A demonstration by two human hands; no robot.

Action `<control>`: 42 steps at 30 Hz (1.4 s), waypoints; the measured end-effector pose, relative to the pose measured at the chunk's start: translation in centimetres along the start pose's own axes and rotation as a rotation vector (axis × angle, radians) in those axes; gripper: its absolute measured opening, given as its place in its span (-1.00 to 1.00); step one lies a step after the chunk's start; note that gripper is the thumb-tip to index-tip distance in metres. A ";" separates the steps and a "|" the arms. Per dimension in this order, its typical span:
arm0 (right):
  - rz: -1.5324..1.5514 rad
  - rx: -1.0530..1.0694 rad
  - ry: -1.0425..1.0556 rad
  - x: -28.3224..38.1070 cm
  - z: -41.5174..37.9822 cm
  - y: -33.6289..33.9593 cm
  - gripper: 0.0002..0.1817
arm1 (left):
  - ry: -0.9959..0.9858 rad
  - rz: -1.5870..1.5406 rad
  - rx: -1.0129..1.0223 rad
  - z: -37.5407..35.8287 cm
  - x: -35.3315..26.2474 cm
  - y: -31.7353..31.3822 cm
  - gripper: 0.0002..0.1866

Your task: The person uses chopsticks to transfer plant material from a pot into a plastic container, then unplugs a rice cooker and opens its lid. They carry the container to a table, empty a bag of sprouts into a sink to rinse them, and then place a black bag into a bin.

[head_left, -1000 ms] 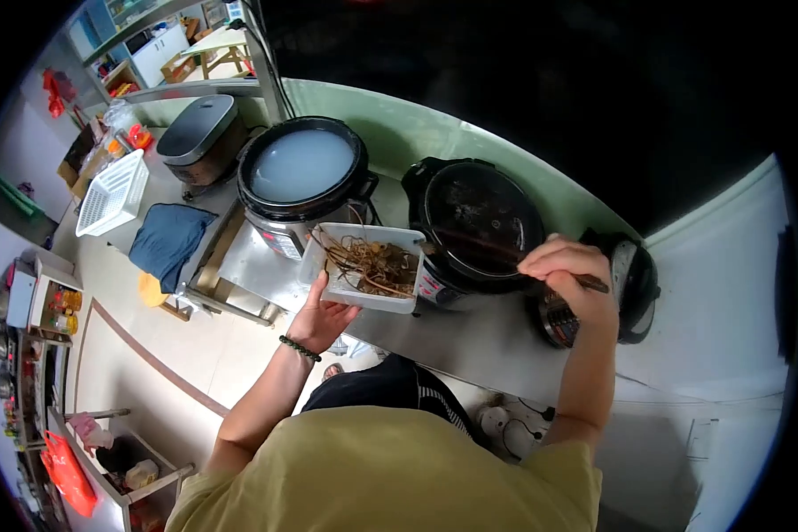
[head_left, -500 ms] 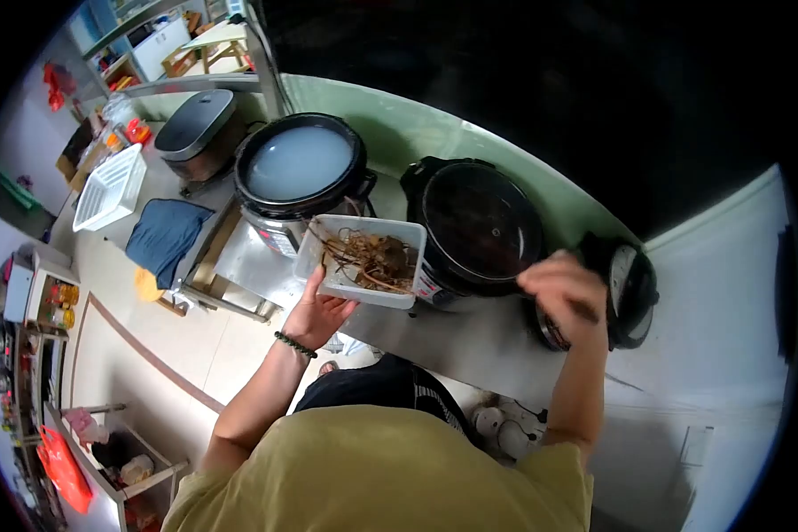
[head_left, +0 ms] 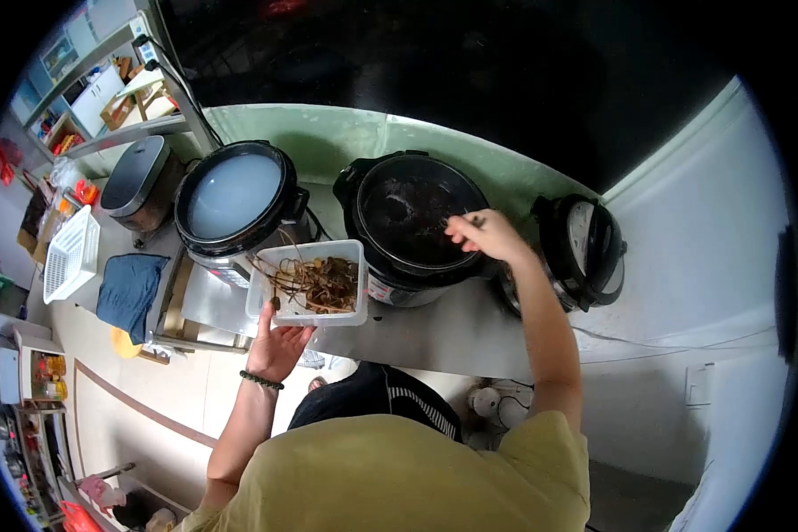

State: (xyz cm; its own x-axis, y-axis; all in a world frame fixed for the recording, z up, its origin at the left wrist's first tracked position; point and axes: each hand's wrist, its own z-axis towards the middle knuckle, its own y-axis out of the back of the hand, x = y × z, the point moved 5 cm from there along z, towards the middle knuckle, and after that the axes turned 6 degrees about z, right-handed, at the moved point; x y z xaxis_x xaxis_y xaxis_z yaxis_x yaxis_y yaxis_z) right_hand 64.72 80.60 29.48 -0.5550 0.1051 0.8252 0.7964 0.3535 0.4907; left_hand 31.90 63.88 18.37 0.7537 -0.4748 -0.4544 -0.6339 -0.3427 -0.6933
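My left hand [head_left: 277, 348] supports a translucent plastic container [head_left: 361, 306] from its near side, thumb up against the wall. Brown, stringy dried roots or herbs [head_left: 328, 285] lie in it. My right hand [head_left: 488, 234] is over the right side of an open black pressure cooker [head_left: 390, 288], its fingers pinched together. Something small and dark shows at the fingertips, too small to name. Dark liquid [head_left: 403, 199] in the cooker has light ripples or streaks on its surface. To the left stands a second open cooker [head_left: 186, 226] holding cloudy, whitish liquid [head_left: 235, 197].
A cooker lid [head_left: 585, 253] stands at the right end of the steel counter [head_left: 452, 332], near the white wall. On the left are a grey lidded cooker [head_left: 137, 182], a white plastic basket [head_left: 73, 253] and a dark cloth [head_left: 131, 288]. Thin cords [head_left: 665, 341] run along the wall.
My right hand has moved left, from beside the cooker to over its dark liquid, whose surface now shows ripples. The view has shifted; my left hand still holds the container.
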 end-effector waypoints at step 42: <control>0.018 -0.140 0.145 -2.4 4.7 -0.4 -0.60 | -0.033 -0.034 -0.042 0.0 -0.3 0.8 0.00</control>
State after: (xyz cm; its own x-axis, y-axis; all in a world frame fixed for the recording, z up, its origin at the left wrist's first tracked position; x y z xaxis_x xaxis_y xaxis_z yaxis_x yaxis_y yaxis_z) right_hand 64.63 84.53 25.96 -0.5081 -0.0280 0.8608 0.8370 0.2194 0.5012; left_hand 31.12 63.78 17.95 0.7799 -0.4357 -0.4494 -0.6139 -0.3925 -0.6849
